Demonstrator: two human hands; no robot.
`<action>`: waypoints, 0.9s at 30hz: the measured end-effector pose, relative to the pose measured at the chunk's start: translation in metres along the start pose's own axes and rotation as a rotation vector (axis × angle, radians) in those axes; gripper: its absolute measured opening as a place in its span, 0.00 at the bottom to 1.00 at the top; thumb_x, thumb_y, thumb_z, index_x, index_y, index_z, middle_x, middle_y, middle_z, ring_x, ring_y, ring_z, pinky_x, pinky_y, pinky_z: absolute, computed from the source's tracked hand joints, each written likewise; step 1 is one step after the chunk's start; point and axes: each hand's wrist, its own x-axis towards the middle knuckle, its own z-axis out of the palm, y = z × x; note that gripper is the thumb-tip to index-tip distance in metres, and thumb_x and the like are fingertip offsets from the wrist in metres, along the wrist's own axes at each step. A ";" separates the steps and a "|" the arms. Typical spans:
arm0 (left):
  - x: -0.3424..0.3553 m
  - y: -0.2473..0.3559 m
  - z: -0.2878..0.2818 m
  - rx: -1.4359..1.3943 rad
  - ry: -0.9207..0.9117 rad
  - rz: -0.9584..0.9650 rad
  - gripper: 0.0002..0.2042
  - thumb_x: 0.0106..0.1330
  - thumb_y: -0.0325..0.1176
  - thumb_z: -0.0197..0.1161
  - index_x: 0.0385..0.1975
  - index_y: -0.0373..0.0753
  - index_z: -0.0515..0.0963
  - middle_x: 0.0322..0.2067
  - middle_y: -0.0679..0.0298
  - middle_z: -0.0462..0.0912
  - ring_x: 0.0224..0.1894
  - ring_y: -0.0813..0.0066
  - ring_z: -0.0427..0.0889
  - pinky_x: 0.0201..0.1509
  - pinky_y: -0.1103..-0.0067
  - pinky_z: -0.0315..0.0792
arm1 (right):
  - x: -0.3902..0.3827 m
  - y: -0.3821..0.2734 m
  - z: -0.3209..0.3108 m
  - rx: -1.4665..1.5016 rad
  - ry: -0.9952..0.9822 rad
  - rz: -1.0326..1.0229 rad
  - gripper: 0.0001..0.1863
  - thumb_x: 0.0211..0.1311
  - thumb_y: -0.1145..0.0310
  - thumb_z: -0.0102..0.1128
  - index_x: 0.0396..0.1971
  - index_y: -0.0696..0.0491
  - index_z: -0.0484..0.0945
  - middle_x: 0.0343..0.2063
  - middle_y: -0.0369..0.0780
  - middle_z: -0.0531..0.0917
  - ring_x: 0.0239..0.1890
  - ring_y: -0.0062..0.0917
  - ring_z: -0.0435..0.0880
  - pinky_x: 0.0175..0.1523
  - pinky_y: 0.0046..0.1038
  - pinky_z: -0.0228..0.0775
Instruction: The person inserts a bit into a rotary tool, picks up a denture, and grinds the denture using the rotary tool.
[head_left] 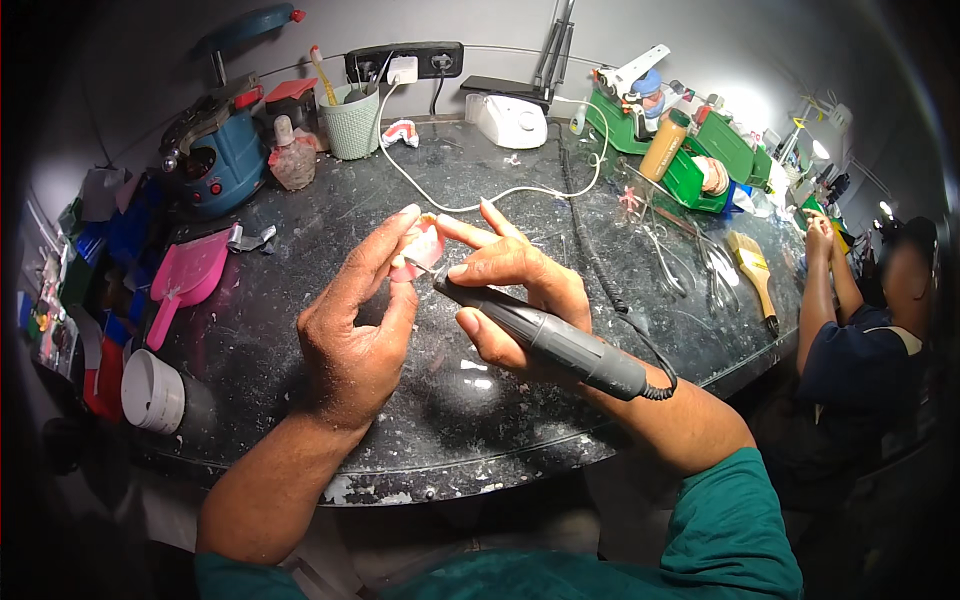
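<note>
My left hand (358, 325) holds a pink and white denture (424, 247) between thumb and fingertips, raised over the dark speckled bench (300, 250). My right hand (510, 290) grips a grey rotary handpiece (545, 335) like a pen. Its tip points at the denture and sits right at it. A black coiled cord (600, 270) runs from the handpiece's rear across the bench. My right index finger stretches out over the top of the denture.
A pink dustpan (185, 280) and a white tube (152, 392) lie at the left. A blue machine (215, 150), a green cup (352, 120), a white control box (510, 120), green tools and a brush (752, 270) line the back and right. Another person (860, 330) sits at right.
</note>
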 end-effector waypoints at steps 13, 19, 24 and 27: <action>-0.001 0.003 0.000 -0.040 -0.007 -0.045 0.23 0.67 0.14 0.58 0.63 0.30 0.71 0.61 0.53 0.78 0.61 0.65 0.79 0.68 0.75 0.71 | 0.000 0.001 -0.001 0.009 0.006 -0.015 0.17 0.50 0.75 0.71 0.42 0.54 0.80 0.38 0.39 0.86 0.62 0.41 0.80 0.74 0.61 0.46; 0.000 0.007 0.003 -0.112 0.014 -0.125 0.22 0.70 0.16 0.57 0.64 0.29 0.70 0.60 0.52 0.77 0.60 0.67 0.80 0.66 0.77 0.71 | 0.000 0.000 -0.003 0.010 -0.010 -0.016 0.16 0.51 0.74 0.71 0.42 0.54 0.80 0.39 0.39 0.86 0.62 0.40 0.80 0.75 0.61 0.45; 0.002 -0.005 0.004 -0.400 0.080 -0.271 0.21 0.71 0.16 0.55 0.64 0.30 0.70 0.56 0.48 0.81 0.58 0.69 0.81 0.62 0.79 0.73 | 0.002 -0.006 0.005 0.142 0.257 0.132 0.16 0.62 0.74 0.67 0.49 0.56 0.76 0.41 0.41 0.85 0.53 0.30 0.85 0.65 0.42 0.69; 0.004 -0.009 0.004 -0.479 0.080 -0.309 0.20 0.72 0.17 0.55 0.63 0.26 0.69 0.57 0.46 0.79 0.58 0.67 0.80 0.63 0.77 0.73 | 0.001 0.005 0.010 0.273 0.365 0.333 0.17 0.66 0.71 0.67 0.52 0.56 0.75 0.42 0.41 0.84 0.47 0.23 0.85 0.51 0.24 0.78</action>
